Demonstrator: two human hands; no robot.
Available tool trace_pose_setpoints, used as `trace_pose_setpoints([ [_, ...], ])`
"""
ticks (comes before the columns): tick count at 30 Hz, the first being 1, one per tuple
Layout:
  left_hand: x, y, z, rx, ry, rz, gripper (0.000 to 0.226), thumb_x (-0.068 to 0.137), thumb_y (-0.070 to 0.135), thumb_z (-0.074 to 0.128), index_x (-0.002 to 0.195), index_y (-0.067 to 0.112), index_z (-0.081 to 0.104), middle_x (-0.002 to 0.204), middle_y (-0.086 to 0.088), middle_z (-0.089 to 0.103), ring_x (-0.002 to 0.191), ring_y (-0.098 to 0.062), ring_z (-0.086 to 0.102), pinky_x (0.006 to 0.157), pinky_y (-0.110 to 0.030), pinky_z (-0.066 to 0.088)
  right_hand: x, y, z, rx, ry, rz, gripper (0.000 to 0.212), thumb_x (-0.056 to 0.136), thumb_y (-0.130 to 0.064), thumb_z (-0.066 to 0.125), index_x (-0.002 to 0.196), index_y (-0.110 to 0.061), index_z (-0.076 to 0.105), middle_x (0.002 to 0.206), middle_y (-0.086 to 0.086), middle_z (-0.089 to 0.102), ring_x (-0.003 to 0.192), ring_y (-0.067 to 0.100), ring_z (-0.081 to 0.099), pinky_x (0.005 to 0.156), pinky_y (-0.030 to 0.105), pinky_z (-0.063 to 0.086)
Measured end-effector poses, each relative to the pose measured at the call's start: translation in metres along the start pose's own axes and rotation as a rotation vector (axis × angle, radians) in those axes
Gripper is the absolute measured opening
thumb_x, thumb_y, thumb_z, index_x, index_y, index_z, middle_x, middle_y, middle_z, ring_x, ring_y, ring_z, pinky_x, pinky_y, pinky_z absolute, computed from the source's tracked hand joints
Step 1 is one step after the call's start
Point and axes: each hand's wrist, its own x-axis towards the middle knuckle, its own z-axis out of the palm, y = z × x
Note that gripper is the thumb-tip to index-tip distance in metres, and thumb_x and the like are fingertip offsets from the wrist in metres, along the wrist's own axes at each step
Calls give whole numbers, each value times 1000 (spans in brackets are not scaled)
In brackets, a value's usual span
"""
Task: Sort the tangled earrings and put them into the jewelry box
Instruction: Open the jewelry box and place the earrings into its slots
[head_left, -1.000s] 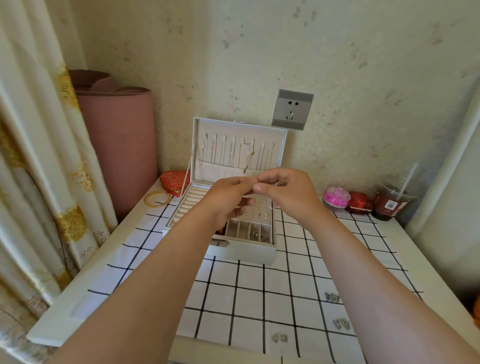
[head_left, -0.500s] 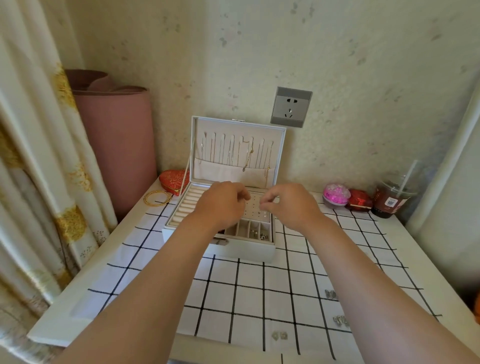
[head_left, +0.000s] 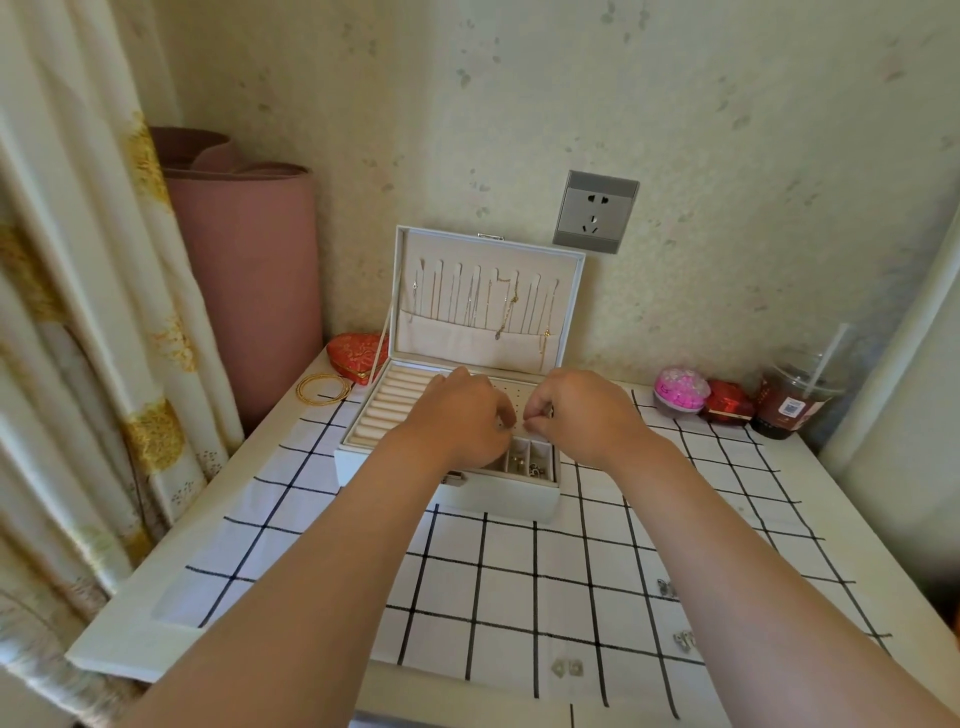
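Observation:
The white jewelry box (head_left: 498, 493) stands open at the back of the table, its lid (head_left: 488, 249) upright with thin chains hanging inside. Both hands hover close together over its perforated earring panel (head_left: 511, 389). My left hand (head_left: 457, 421) has its fingers curled, the tips pinched on something tiny. My right hand (head_left: 582, 415) pinches a small dark earring piece at its fingertips, barely visible. Several earrings (head_left: 524, 465) lie in the front compartments. Loose earrings lie on the checked cloth: one pair (head_left: 667, 587), another (head_left: 685, 639), a third (head_left: 566, 667).
Gold bangles (head_left: 323, 388) and a red heart-shaped box (head_left: 358, 353) lie left of the jewelry box. At the back right are a pink ball (head_left: 680, 389), a red case (head_left: 727, 402) and a cup with a straw (head_left: 795, 395). A curtain (head_left: 78, 312) hangs on the left.
The hands were raised and pinched together in front of the lid. They have parted and dropped onto the box's earring panel.

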Motion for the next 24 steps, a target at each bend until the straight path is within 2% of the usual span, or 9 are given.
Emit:
trace_pose_setpoints([
  [7, 0, 1, -1, -2, -18, -10, 27, 89, 41, 55, 111, 35, 70, 115, 4, 62, 117, -20, 44, 97, -37, 34, -1, -3, 1, 19, -55, -30, 13, 87, -23, 68, 80, -27, 79, 79, -7, 67, 77, 14, 63, 61, 27, 47],
  [12, 0, 2, -1, 6, -16, -20, 28, 92, 38, 52, 114, 35, 69, 117, 3, 62, 117, -21, 44, 97, -37, 33, 1, 3, 1, 89, -33, 11, 12, 83, -23, 73, 90, -31, 78, 76, -24, 52, 79, 2, 53, 67, 25, 40],
  [15, 1, 3, -1, 4, -19, -36, 26, 93, 38, 53, 114, 35, 69, 117, 3, 62, 118, -21, 44, 99, -37, 34, -2, 4, 1, 113, -49, 5, 10, 83, -22, 71, 84, -30, 78, 73, -24, 55, 80, 4, 56, 67, 25, 43],
  [20, 5, 13, -3, -21, 37, -28, 28, 93, 34, 54, 118, 32, 66, 117, 2, 63, 118, -20, 46, 101, -38, 38, -8, 22, -9, 320, 51, 59, 11, 84, -28, 73, 82, -39, 72, 86, -18, 66, 88, 2, 62, 80, 28, 51],
  [22, 9, 23, -3, -49, 90, -7, 27, 93, 32, 56, 118, 31, 65, 117, 4, 63, 114, -18, 48, 99, -38, 41, -15, 40, -16, 357, 104, 105, 10, 85, -31, 73, 83, -41, 70, 90, -18, 67, 91, -1, 61, 81, 24, 48],
  [24, 13, 38, -1, -96, 125, 29, 27, 93, 29, 56, 118, 31, 65, 115, 5, 63, 111, -17, 49, 97, -37, 42, -27, 64, -22, 347, 144, 169, 10, 88, -32, 71, 90, -41, 69, 93, -19, 66, 94, -9, 56, 82, 11, 40],
])
